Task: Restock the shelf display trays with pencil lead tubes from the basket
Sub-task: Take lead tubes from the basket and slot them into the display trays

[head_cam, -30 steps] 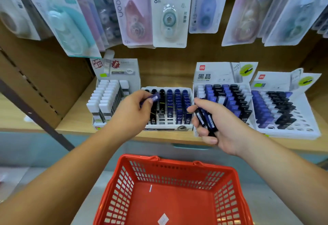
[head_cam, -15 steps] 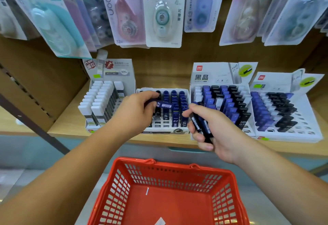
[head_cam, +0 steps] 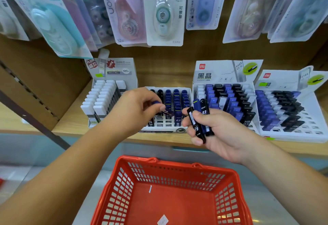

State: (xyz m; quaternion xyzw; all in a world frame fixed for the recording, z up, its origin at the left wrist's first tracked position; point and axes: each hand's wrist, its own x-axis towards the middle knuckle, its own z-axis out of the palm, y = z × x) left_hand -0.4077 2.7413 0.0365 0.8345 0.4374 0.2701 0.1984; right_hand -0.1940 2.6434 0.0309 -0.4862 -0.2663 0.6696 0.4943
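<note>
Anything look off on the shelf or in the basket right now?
One white tube stands among the blue and black rows in the HB 0.5 tray, away from the white column at its left edge. The basket shows only paper scraps.

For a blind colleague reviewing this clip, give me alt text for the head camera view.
The left hand pinches one blue lead tube over a display tray on a wooden shelf, while the right hand grips several more tubes. A red basket sits below, paper scraps inside.
</note>
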